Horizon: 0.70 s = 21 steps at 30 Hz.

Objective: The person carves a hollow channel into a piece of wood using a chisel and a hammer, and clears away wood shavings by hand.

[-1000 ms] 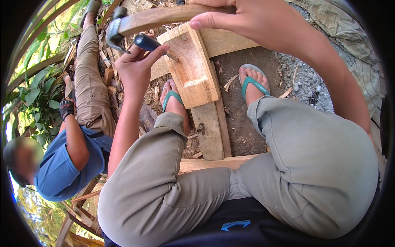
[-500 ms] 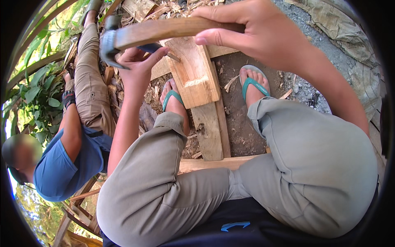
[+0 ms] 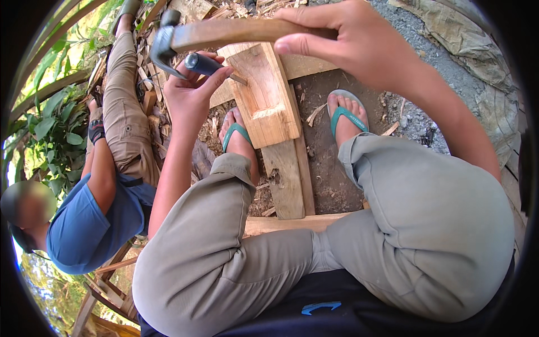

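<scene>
My right hand [image 3: 342,42] is closed round the wooden handle of a claw hammer [image 3: 236,31], raised above the work. Its dark metal head is at the left, close over my left hand [image 3: 193,84]. Between the left hand's fingers is a chisel [image 3: 205,64] with a dark blue handle. The chisel slants down to the right, its blade tip at the left inner wall of a hollow in a pale wooden block [image 3: 275,133]. Fresh, rough cut marks show at the hollow's near end. The block rests on a weathered plank [image 3: 285,185] between my feet.
My sandalled feet [image 3: 348,115] flank the plank. Wood chips [image 3: 193,11] litter the ground. At the left sits another person in a blue shirt [image 3: 84,224], beside leafy plants [image 3: 53,126]. Grey gravel [image 3: 418,121] and a crumpled sheet [image 3: 466,45] are on the right.
The hammer head has shifted right and slightly up, and now more of the chisel's handle shows. My left hand has moved slightly right; the block stays in place.
</scene>
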Available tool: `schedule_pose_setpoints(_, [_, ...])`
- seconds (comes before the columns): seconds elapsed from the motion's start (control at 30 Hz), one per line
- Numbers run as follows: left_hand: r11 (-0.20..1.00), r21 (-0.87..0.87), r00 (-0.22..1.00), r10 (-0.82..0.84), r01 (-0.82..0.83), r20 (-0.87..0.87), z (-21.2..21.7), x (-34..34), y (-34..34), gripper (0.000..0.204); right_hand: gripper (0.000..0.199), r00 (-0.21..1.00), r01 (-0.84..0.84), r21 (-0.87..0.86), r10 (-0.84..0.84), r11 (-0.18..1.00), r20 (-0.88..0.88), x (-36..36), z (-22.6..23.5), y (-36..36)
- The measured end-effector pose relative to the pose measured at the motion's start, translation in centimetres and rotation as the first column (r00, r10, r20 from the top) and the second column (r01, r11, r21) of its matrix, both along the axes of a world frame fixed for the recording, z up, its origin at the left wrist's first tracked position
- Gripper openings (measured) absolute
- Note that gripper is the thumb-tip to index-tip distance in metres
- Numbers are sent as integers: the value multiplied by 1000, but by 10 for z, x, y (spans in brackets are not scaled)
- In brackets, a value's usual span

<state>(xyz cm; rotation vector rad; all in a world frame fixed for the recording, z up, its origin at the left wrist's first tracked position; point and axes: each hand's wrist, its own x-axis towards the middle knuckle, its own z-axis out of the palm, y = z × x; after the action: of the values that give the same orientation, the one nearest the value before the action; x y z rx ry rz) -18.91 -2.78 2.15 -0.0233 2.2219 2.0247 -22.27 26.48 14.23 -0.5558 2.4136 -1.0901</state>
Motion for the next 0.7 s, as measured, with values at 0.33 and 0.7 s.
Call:
schedule_pose_setpoints(0.33, [990,-107,996,-89,88,-9,9,-7,-24,20,28,998,43,-341,-59,939,-36,-6,-11,6])
schedule_pose_setpoints(0.7, [996,3,996,84,-84,-40,-1,-34,-45,43,30,991,68,-350,-105,934,-88,-4,-14,0])
